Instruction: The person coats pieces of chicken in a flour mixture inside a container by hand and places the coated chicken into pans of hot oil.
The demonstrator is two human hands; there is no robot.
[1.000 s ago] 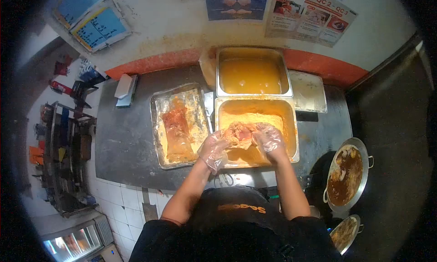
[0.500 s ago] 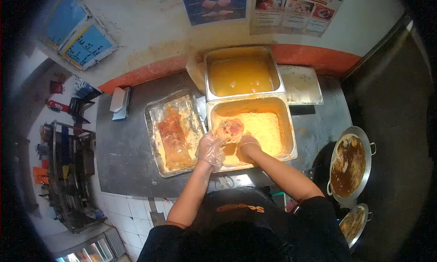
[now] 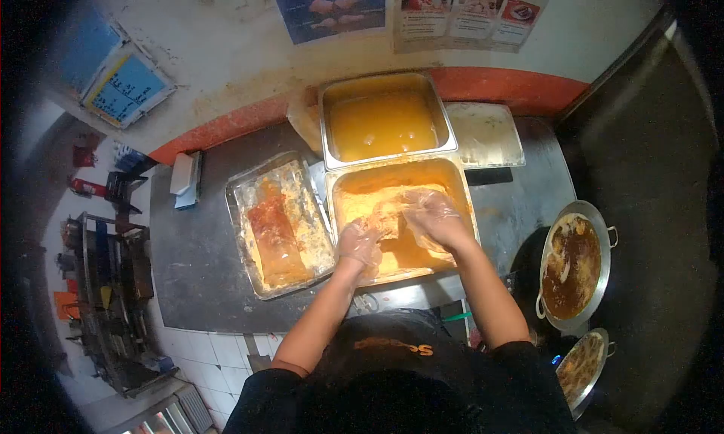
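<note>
A piece of meat coated in flour (image 3: 388, 218) is held between my two hands over the steel pan of yellowish flour (image 3: 472, 230). My left hand (image 3: 359, 245), in a clear plastic glove, grips its left side near the pan's front left. My right hand (image 3: 434, 219), gloved too, has its fingers on the right side of the piece. Behind this pan stands another steel pan with orange-yellow liquid (image 3: 385, 125). To the left, a metal tray (image 3: 240, 234) dusted with flour bears a reddish, filled plastic bag (image 3: 273, 234).
Two pans of frying oil (image 3: 571, 264) (image 3: 581, 366) stand at the right. A pale-lidded container (image 3: 484, 134) is at the back right of the dark table (image 3: 188, 260). White boxes (image 3: 184, 173) lie at the back left, and a shelf rack (image 3: 102, 283) stands beyond.
My right hand has come up from the flour onto the meat piece, which has turned so its pink side no longer shows. The view has shifted, moving the pans left in the frame.
</note>
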